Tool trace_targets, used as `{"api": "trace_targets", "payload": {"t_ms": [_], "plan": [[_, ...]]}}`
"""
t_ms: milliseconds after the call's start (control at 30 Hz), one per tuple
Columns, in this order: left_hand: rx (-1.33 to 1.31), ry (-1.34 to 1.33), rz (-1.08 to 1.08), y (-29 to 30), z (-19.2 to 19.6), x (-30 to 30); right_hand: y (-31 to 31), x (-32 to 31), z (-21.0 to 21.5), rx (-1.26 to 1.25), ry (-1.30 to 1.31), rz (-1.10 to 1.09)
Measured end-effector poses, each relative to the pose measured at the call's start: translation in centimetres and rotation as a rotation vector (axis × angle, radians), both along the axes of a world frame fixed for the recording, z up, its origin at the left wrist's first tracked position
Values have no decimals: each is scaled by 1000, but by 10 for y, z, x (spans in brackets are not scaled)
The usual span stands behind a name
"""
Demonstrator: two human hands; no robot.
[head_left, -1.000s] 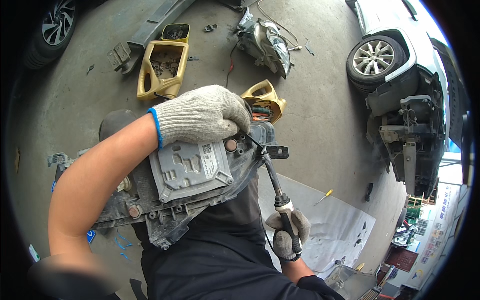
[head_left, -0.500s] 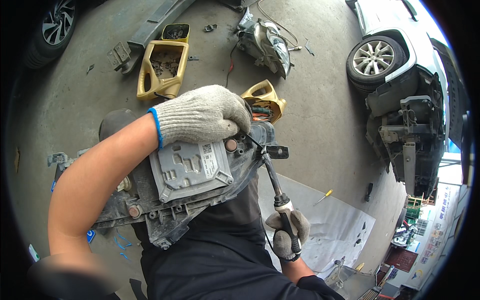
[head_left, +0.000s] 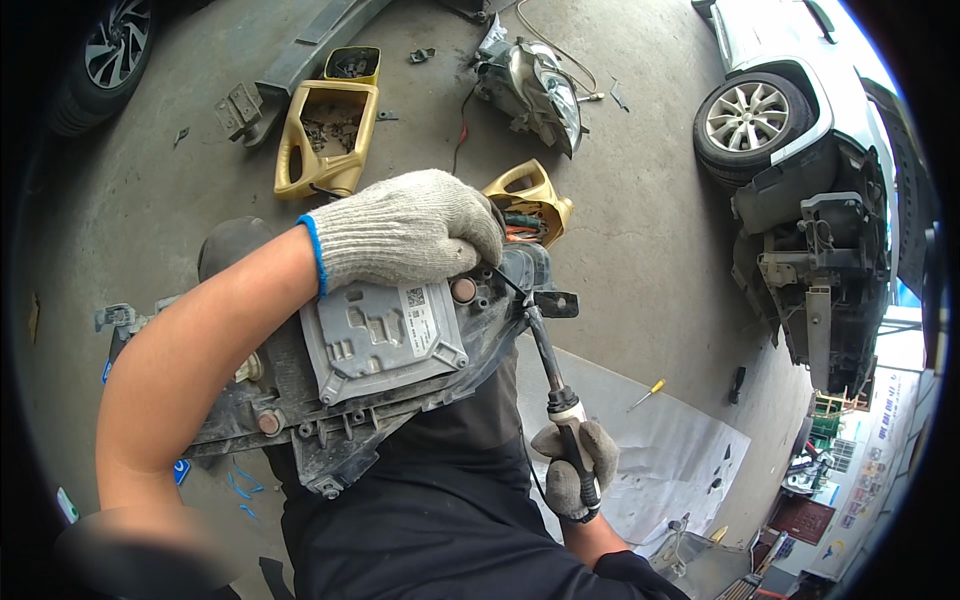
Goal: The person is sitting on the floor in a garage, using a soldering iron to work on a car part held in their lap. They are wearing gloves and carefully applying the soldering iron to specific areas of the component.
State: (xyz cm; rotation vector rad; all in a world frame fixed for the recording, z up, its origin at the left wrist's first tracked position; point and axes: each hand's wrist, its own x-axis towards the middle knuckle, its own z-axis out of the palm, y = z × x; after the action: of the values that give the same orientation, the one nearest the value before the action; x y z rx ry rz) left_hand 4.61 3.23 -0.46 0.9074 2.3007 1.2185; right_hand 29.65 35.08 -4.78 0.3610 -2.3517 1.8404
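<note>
The white car (head_left: 800, 110), up and to the right of the headlamp housing, is cut by the picture's rim, its front stripped so that bare brackets show below the wheel; a second wheel (head_left: 110, 50), far up-left of the housing, is all that shows of another car. The headlamp housing (head_left: 330, 400) itself rests across the person's lap, back side up, with a grey metal control box (head_left: 385, 340) on it; its left end passes behind the left forearm and its front face cannot be seen. A white sheet (head_left: 660, 450) lies on the concrete floor (head_left: 640, 220) just right of the housing, a small yellow-handled screwdriver (head_left: 648, 393) on it. Above the housing lies another loose headlamp (head_left: 535, 85) with trailing wires. Up-left of the housing a yellow open tray (head_left: 325, 140) holds small dark bits too small to tell apart; a smaller yellow tray (head_left: 530, 205), partly behind the gloved left hand (head_left: 410, 235), holds orange-handled tools. The left hand's grip presses down flat over the housing's upper edge, fingers curled over it. The right hand (head_left: 572, 470), gloved, has its grip wrapped tight round the handle of a long screwdriver (head_left: 550, 370), whose tip meets the housing by a black tab, the very contact point hard to make out.
</note>
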Motion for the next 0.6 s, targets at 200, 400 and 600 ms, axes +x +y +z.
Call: {"api": "trace_targets", "payload": {"t_ms": [200, 400, 600], "plan": [[-1, 4, 2, 0, 0, 0, 1, -1, 1, 72, 18, -3], [8, 5, 5, 0, 0, 1, 1, -1, 2, 78, 23, -12], [14, 3, 9, -1, -1, 1, 2, -2, 4, 81, 9, 17]]}}
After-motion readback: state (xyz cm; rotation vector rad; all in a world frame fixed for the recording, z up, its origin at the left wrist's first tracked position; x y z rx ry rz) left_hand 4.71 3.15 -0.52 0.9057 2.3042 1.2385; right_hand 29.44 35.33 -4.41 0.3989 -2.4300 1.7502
